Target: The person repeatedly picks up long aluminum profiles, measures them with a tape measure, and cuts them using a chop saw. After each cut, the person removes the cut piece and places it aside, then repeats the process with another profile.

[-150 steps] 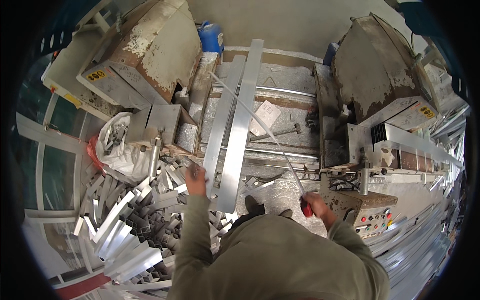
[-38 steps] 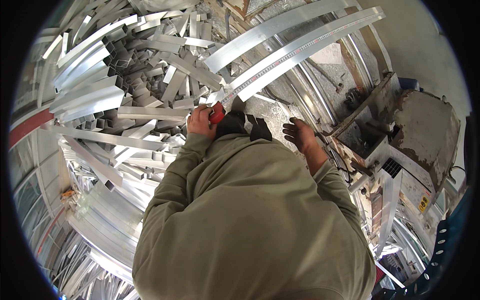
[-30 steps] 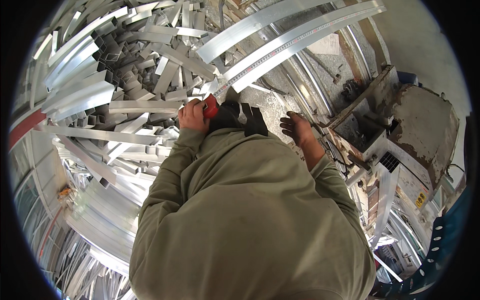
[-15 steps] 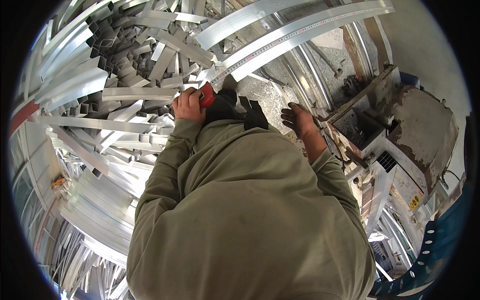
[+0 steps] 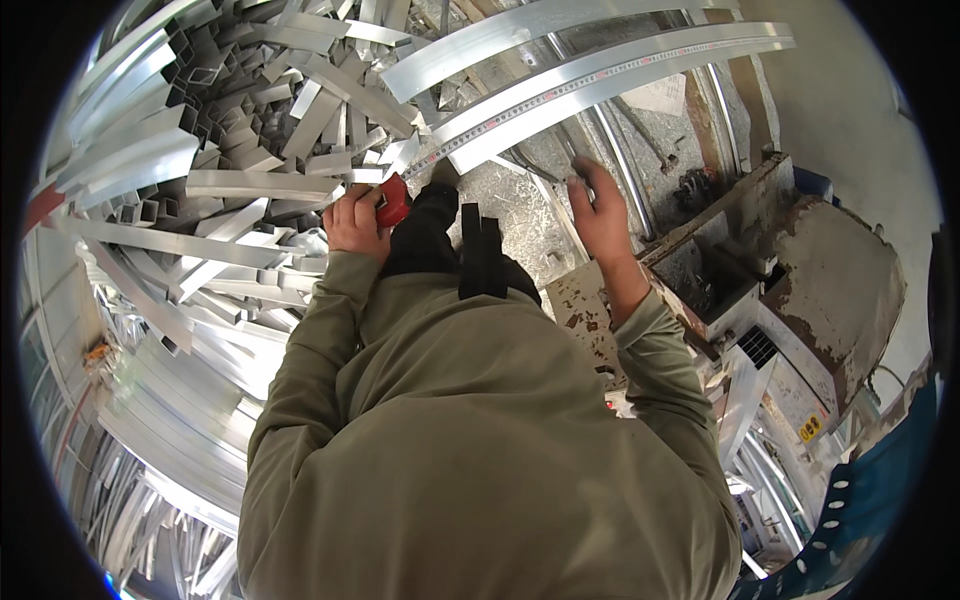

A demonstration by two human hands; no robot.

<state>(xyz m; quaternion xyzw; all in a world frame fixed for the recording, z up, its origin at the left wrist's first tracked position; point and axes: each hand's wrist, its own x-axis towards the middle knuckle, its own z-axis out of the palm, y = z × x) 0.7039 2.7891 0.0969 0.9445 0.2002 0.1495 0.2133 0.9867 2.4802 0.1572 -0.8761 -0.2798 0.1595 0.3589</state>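
My left hand (image 5: pixel 355 222) is wrapped round a red tape measure (image 5: pixel 394 200) beside my left thigh. From its case the marked tape blade (image 5: pixel 545 98) runs out along a long silver metal profile (image 5: pixel 620 85), reaching toward the profile's far right end. My right hand (image 5: pixel 600 212) is raised over the floor, short of that profile, with thumb and fingers apart. Nothing shows clearly in it, and its fingertips look dark. Beyond the measured piece lies a second long silver profile (image 5: pixel 470 55), roughly alongside it.
Cut metal tube offcuts (image 5: pixel 310 125) lie heaped on the left. Shiny round rails (image 5: pixel 625 165) cross below the long profiles. On the right stands a worn, rusty machine (image 5: pixel 830 280) with an open box-like part (image 5: pixel 700 275). Long profiles (image 5: pixel 170 410) are stacked at the lower left.
My right hand has risen toward the long profile, its fingers turning forward. My left hand and the tape measure have shifted slightly left in the picture, as has much of the scene.
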